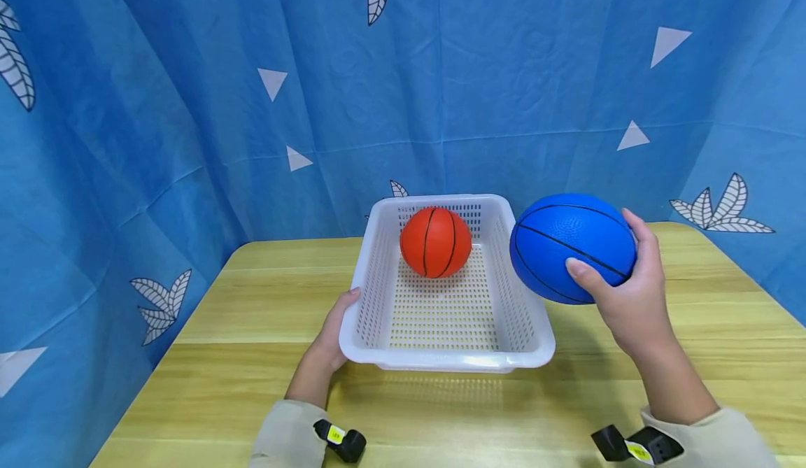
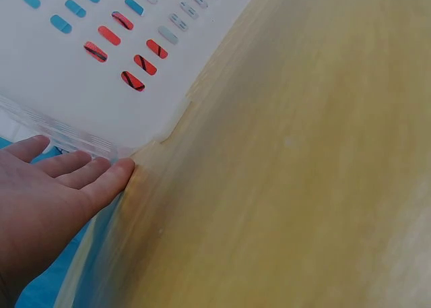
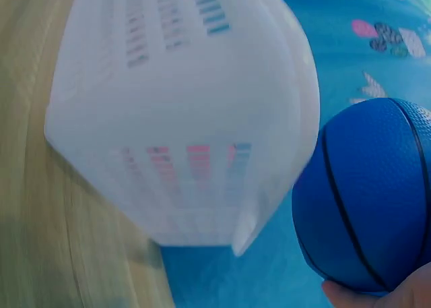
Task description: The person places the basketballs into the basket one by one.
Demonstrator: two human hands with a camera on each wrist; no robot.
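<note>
A white plastic basket (image 1: 447,359) with slotted walls stands on the wooden table. Inside it, toward the back, lies a small red basketball (image 1: 436,243) with black lines. My left hand (image 1: 330,331) touches the basket's left side; in the left wrist view its fingers (image 2: 108,185) look fairly straight against the wall. Just right of the basket, my right hand (image 1: 639,293) grips a blue basketball (image 1: 569,244), raised above the table. Its thumb is across the near side, and most of its other fingers are hidden behind the ball.
The wooden table (image 1: 252,370) extends to both sides of the basket. Behind it and to the left hangs a blue curtain (image 1: 478,69) with leaf and triangle prints. The basket's right rim lies close to the blue ball.
</note>
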